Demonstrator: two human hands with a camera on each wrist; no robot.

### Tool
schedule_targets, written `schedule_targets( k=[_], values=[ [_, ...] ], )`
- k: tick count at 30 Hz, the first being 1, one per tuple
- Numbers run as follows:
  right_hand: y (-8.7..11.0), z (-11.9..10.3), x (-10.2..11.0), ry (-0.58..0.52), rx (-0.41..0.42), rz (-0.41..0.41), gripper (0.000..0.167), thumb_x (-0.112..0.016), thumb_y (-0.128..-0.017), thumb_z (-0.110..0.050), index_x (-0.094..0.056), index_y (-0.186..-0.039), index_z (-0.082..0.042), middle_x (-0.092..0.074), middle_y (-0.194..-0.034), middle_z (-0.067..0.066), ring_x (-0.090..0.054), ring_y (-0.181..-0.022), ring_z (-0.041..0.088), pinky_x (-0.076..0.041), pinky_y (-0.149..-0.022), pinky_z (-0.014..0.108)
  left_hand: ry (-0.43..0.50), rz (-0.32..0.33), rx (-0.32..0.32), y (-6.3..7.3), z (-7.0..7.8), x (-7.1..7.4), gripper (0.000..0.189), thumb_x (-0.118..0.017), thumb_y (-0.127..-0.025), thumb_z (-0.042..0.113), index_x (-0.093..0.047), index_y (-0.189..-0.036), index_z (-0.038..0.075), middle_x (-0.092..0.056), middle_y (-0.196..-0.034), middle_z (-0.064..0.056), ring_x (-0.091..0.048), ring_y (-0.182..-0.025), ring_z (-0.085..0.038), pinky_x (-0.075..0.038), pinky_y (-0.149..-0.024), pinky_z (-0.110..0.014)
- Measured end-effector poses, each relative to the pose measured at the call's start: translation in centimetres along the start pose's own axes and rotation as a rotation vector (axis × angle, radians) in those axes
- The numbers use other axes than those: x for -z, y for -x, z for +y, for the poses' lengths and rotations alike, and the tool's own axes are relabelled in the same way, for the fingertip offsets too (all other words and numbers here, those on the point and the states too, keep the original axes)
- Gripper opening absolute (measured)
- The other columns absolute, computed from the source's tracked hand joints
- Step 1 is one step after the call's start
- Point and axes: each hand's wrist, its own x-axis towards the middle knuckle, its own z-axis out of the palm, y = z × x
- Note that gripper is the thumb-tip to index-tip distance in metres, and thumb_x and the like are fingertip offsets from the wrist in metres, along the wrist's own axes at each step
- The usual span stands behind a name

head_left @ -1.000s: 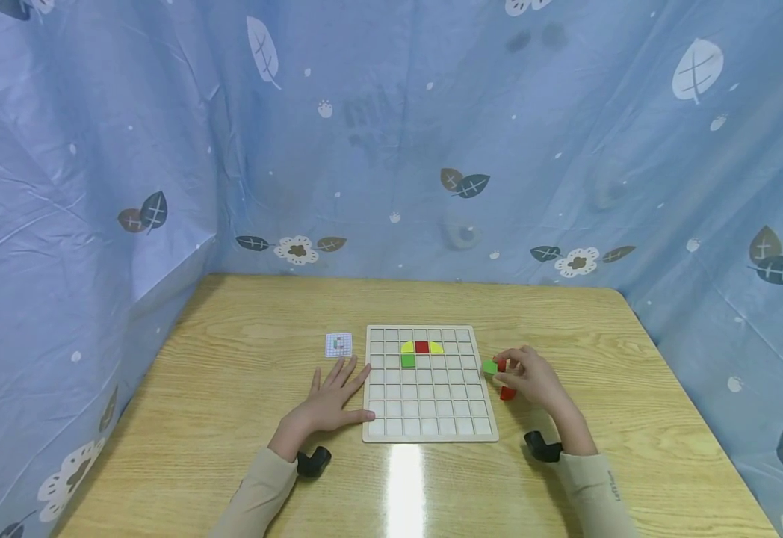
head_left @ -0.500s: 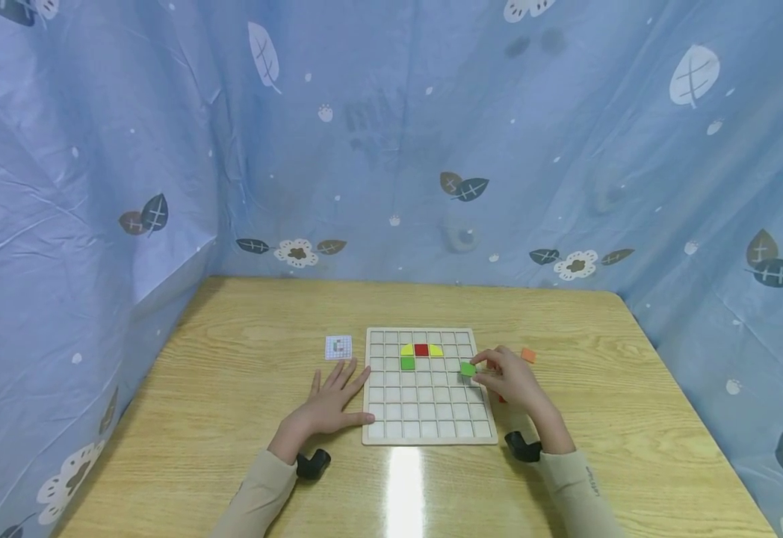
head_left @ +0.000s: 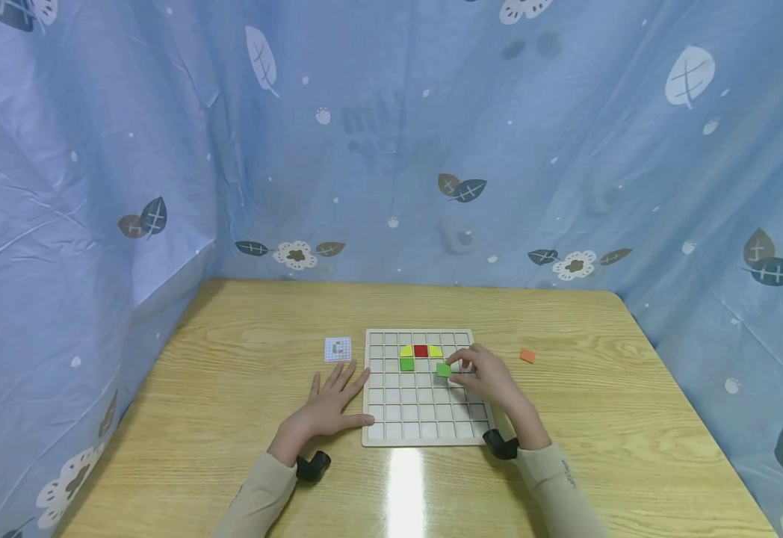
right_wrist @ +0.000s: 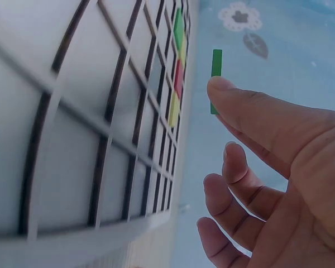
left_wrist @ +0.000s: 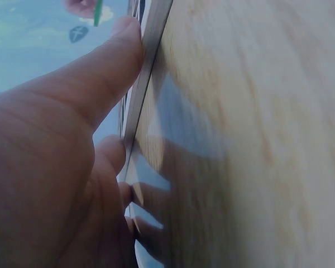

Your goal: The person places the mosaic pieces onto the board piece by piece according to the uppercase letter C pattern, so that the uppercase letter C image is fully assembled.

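My right hand (head_left: 489, 379) pinches a green square tile (head_left: 443, 370) between thumb and fingers over the right part of the white grid board (head_left: 391, 412). In the right wrist view that tile (right_wrist: 216, 62) appears edge-on, raised off the board, with the thumb pressed on its face. My left hand (head_left: 324, 411) lies spread at the board's left side, its thumb and a fingertip on the rim. Set in the upper cells are a red square tile (head_left: 421, 351), two yellow quarter-round tiles, one on each side of the red, and another green square tile (head_left: 407, 365) below the left yellow.
A small card (head_left: 338, 349) with a printed grid pattern lies left of the board, just beyond my left fingertips. To the right, an orange tile (head_left: 528, 356) lies on the wooden table (head_left: 243, 329). A blue patterned curtain (head_left: 391, 149) surrounds the table.
My right hand has carried the green tile leftward from the table at the board's right side to over the grid. The orange tile has come into view behind it. My left hand stays put.
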Motion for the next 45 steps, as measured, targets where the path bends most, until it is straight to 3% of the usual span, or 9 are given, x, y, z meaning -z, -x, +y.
schedule_targets(
  k=[6, 14, 23, 45],
  values=[
    [-0.6, -0.6, -0.8, -0.029, 0.045, -0.019, 0.021, -0.074, -0.079, -0.015, -0.068, -0.099, -0.013, -0.053, -0.082, 0.005, -0.042, -0.067, 0.014, -0.037, -0.058, 0.024, 0.001, -0.003, 0.001, 0.0, 0.1, 0.0, 0.085, -0.056, -0.083, 0.059, -0.016, -0.15, 0.024, -0.007, -0.156, -0.008, 0.003, -0.143, -0.032, 0.009, -0.107, -0.062],
    [-1.2, -1.4, -2.0, -0.01, -0.009, -0.049, 0.019, -0.074, -0.079, -0.019, -0.068, -0.097, -0.018, -0.052, -0.083, 0.0, -0.042, -0.068, 0.012, -0.036, -0.058, 0.024, -0.001, 0.002, 0.003, -0.1, 0.1, -0.1, 0.085, -0.056, -0.083, 0.059, -0.017, -0.15, 0.024, -0.007, -0.156, -0.008, 0.003, -0.143, -0.032, 0.009, -0.107, -0.062],
    [-1.8, -2.6, -3.0, 0.02, -0.016, -0.071, 0.02, -0.076, -0.077, -0.019, -0.068, -0.096, -0.017, -0.052, -0.081, 0.001, -0.043, -0.066, 0.014, -0.036, -0.057, 0.026, -0.002, 0.009, 0.002, 0.0, 0.1, -0.1, 0.085, -0.057, -0.083, 0.058, -0.017, -0.149, 0.023, -0.008, -0.156, -0.008, 0.001, -0.143, -0.033, 0.007, -0.107, -0.063],
    [-3.1, -3.1, -4.5, 0.133, 0.002, -0.115, 0.022, -0.078, -0.074, -0.026, -0.069, -0.093, -0.02, -0.052, -0.08, -0.002, -0.042, -0.067, 0.012, -0.035, -0.059, 0.027, -0.014, 0.003, 0.008, -0.2, 0.1, -0.1, 0.085, -0.055, -0.083, 0.06, -0.017, -0.15, 0.024, -0.006, -0.157, -0.007, 0.002, -0.143, -0.032, 0.008, -0.107, -0.063]
  ],
)
